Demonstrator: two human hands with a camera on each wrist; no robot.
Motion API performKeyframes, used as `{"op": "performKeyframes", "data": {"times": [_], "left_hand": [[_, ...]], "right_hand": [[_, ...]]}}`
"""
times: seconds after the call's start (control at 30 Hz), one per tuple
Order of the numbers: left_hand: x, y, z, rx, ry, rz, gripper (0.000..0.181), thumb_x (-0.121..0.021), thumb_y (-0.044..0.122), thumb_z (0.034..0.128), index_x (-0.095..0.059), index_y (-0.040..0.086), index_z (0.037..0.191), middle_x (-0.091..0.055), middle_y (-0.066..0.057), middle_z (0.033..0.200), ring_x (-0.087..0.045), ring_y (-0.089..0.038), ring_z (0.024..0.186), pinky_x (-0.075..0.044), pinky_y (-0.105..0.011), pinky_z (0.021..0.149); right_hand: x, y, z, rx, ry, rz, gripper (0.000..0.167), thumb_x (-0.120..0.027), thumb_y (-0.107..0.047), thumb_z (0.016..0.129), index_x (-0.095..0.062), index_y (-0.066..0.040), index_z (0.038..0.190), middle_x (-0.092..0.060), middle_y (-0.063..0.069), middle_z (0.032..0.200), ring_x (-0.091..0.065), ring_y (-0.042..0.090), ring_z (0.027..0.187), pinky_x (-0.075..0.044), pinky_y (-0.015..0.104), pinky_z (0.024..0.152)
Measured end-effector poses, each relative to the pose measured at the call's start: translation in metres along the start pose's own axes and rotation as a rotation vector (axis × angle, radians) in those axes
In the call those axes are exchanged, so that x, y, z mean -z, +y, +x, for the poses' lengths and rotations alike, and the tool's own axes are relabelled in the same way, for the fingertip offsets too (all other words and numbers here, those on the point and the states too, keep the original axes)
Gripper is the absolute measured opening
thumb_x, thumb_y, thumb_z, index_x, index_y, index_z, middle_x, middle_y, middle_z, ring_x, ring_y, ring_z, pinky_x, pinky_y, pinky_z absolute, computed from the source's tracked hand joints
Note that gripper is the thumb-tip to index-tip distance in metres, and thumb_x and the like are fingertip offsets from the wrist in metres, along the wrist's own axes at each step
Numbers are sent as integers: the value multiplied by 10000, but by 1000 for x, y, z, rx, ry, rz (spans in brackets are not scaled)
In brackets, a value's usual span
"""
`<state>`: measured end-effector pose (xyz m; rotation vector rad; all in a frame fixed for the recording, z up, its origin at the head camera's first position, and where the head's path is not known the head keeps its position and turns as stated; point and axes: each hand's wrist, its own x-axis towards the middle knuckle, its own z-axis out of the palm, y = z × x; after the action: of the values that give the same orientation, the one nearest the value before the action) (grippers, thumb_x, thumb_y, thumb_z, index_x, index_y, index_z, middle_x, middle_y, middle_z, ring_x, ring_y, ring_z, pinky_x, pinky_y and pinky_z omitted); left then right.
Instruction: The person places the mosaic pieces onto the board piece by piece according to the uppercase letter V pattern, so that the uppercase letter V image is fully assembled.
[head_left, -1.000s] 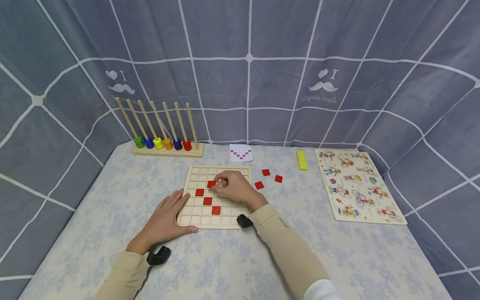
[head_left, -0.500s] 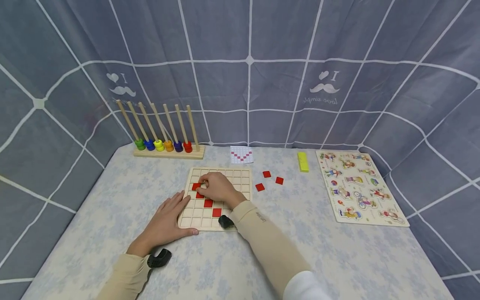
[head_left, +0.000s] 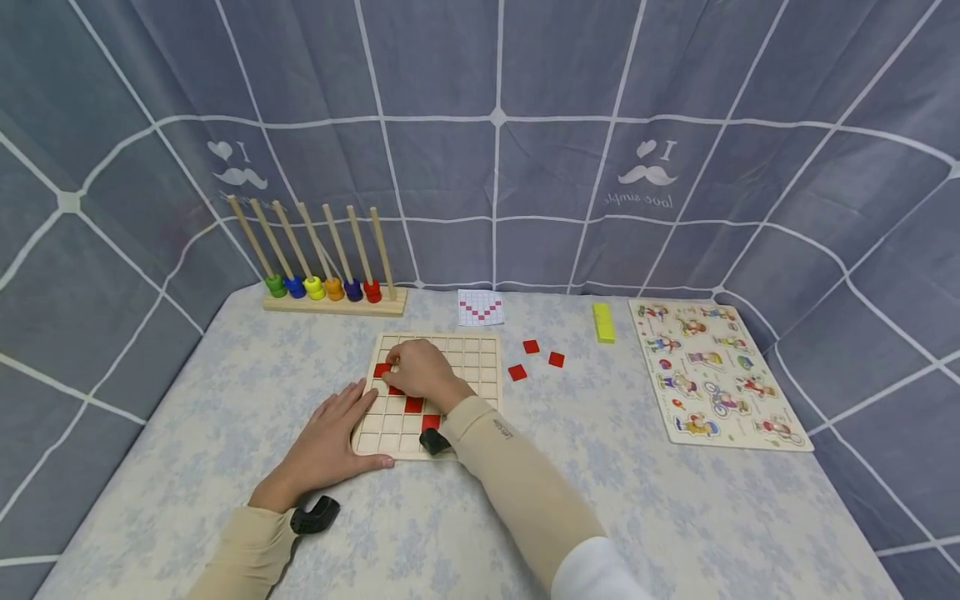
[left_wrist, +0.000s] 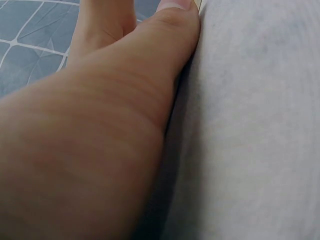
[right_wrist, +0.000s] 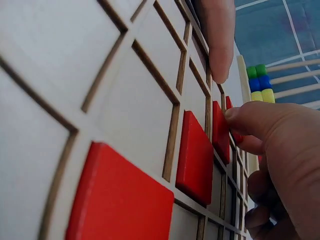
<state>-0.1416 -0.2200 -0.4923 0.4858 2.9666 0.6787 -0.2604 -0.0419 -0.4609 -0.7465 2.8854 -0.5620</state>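
A square wooden grid board (head_left: 476,433) lies on the table. My left hand (head_left: 322,446) rests flat at its lower left corner, fingers along the left edge and thumb at the near edge. Over the board's upper left part, my right hand (head_left: 423,371) pinches a red square tile (head_left: 382,370) between thumb and fingertips. The right wrist view shows that tile (right_wrist: 228,102) partly hidden behind the thumb. Several more red tiles (head_left: 413,405) form a diagonal in the grid; the right hand and wrist camera partly cover them. A nearer one (right_wrist: 195,159) sits in its cell.
Three loose red tiles (head_left: 517,372) lie right of the board. Behind it is a small pattern card (head_left: 481,308). A wooden peg rack (head_left: 337,306) with coloured beads stands back left. To the right lie a yellow block (head_left: 603,322) and a picture puzzle board (head_left: 720,375).
My right hand has carried the red tile left across the board to the upper left cells. The left hand has stayed at the board's corner.
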Motion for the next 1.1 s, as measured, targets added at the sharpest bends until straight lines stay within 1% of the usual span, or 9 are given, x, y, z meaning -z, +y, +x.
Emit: {"op": "performKeyframes", "data": {"times": [0.23,0.47,0.53,0.63,0.7,0.77,0.83,0.93,1.1], "left_hand": [[0,0,1,17,-17,-10,1180,-746,756,737,-316,95,1614,-210,-180,1700,-205,-415,1563,-189,-631,1233],[0,-1,1,17,-19,-5,1182,-742,760,739,-313,92,1615,-210,-184,1699,-203,-414,1564,-182,-619,1240],[1,-1,0,19,-19,-2,1184,-740,763,738,-313,93,1615,-210,-183,1700,-202,-412,1565,-180,-616,1241],[1,1,1,18,-18,3,1183,-741,762,736,-316,92,1613,-214,-184,1698,-208,-414,1562,-184,-617,1239],[2,2,0,19,-14,7,1181,-741,761,736,-320,88,1611,-220,-191,1694,-214,-421,1558,-189,-621,1235],[3,3,-1,19,-12,7,1178,-742,758,738,-324,84,1609,-226,-196,1691,-219,-426,1555,-193,-622,1235],[3,4,-1,21,-11,4,1181,-744,756,735,-326,78,1607,-228,-202,1688,-219,-431,1553,-195,-622,1233],[3,5,-1,26,-9,-2,1181,-751,746,734,-325,76,1607,-226,-199,1690,-213,-427,1556,-191,-618,1236],[2,4,0,26,-5,-6,1178,-766,728,732,-324,76,1607,-221,-194,1693,-209,-421,1559,-188,-613,1236]], "right_hand": [[0,-2,0,-44,2,53,276,-716,-340,952,-787,-186,1170,-774,-68,1120,-692,111,1054,-553,230,915],[1,-5,-2,-68,1,66,271,-706,-343,963,-789,-196,1174,-773,-66,1134,-689,113,1065,-555,241,931],[1,-3,-3,-58,-2,104,287,-705,-344,965,-781,-190,1195,-772,-63,1069,-673,92,987,-545,219,894],[3,9,-6,-32,6,204,327,-692,-347,974,-756,-172,1242,-722,-22,854,-601,92,757,-502,202,779],[5,20,-11,-19,27,298,347,-693,-343,972,-742,-155,1259,-629,-17,748,-512,93,648,-459,205,716],[10,35,-18,-31,61,402,354,-702,-329,968,-734,-145,1269,-575,-17,721,-463,98,614,-436,223,694],[16,54,-29,-63,100,500,352,-724,-309,956,-733,-138,1264,-552,-41,760,-453,94,655,-427,239,696],[27,90,-49,-132,166,600,371,-757,-267,932,-725,-124,1273,-537,-37,794,-449,111,711,-413,267,710],[45,154,-90,-213,252,608,411,-786,-224,909,-709,-121,1299,-459,-19,766,-421,145,702,-400,298,724]]}}
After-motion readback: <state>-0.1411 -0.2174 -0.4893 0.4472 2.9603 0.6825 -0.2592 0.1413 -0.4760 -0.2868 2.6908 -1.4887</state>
